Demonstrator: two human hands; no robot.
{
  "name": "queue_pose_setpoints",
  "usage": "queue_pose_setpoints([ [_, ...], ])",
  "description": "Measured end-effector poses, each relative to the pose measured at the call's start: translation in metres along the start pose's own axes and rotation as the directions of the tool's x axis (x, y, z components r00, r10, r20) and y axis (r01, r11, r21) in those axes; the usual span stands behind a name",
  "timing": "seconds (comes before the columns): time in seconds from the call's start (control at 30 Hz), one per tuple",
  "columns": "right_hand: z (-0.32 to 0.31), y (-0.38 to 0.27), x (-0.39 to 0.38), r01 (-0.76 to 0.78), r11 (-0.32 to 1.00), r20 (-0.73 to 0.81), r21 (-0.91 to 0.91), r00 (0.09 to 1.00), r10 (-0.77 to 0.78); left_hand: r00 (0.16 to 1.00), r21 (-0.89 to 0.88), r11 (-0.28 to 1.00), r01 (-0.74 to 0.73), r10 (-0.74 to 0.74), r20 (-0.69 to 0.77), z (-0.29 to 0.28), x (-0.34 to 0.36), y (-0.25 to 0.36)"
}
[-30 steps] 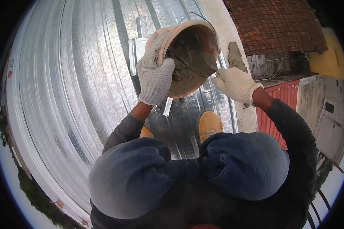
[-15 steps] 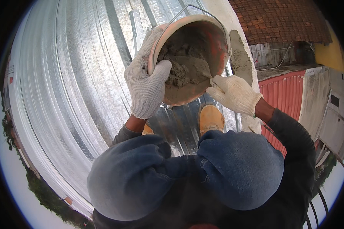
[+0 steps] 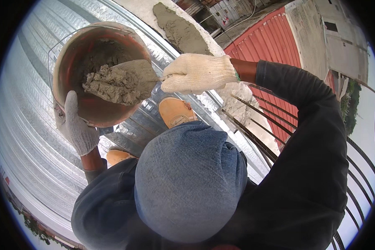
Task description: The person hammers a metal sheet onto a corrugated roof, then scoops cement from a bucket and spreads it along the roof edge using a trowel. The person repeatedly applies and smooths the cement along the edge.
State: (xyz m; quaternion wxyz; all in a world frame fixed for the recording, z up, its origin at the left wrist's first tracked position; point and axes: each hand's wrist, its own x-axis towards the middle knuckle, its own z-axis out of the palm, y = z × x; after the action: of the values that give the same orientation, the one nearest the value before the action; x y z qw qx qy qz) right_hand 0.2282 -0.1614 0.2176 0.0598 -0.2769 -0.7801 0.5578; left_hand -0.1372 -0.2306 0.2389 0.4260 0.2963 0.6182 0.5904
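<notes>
My left hand (image 3: 78, 127), in a pale knitted glove, grips the near left rim of a mortar-stained reddish bucket (image 3: 102, 114). Its thumb lies inside the rim, while the other fingers are mostly hidden behind the wall. The bucket tilts toward me, its wire handle (image 3: 50, 62) hanging off the left side. My gloved right hand (image 3: 198, 74) is closed round the handle of a trowel, which the fingers hide. The trowel's grey blade (image 3: 143, 75) reaches over the bucket's right side, bearing a lump of wet mortar (image 3: 112, 85). More mortar shows inside the bucket behind it.
Ribbed metal decking (image 3: 33, 112) spreads beneath my tan shoes (image 3: 175, 111). A concrete ledge (image 3: 139, 8) with a wet mortar patch (image 3: 181, 31) runs along its edge. Steel bars (image 3: 254, 139) jut out near my right arm. Beyond the ledge is a red corrugated sheet (image 3: 266, 41).
My view has turned to the right, so bucket and hands sit further left. The trowel has risen out of the bucket's mortar with a lump on its blade, and my right arm has stretched out.
</notes>
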Motion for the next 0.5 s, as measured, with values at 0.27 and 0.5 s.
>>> queue_pose_setpoints([
  [0.27, -0.026, -0.012, -0.142, -0.695, 0.719, -0.03, -0.015, 0.719, 0.694, 0.997, 0.091, 0.995, 0.044, -0.037, -0.074, -0.018, 0.002, -0.004],
  [0.5, 0.008, 0.009, -0.187, -0.831, 0.429, -0.14, -0.354, 0.5, 0.854, 0.998, 0.142, 0.989, 0.051, -0.045, -0.044, -0.014, 0.007, -0.002],
])
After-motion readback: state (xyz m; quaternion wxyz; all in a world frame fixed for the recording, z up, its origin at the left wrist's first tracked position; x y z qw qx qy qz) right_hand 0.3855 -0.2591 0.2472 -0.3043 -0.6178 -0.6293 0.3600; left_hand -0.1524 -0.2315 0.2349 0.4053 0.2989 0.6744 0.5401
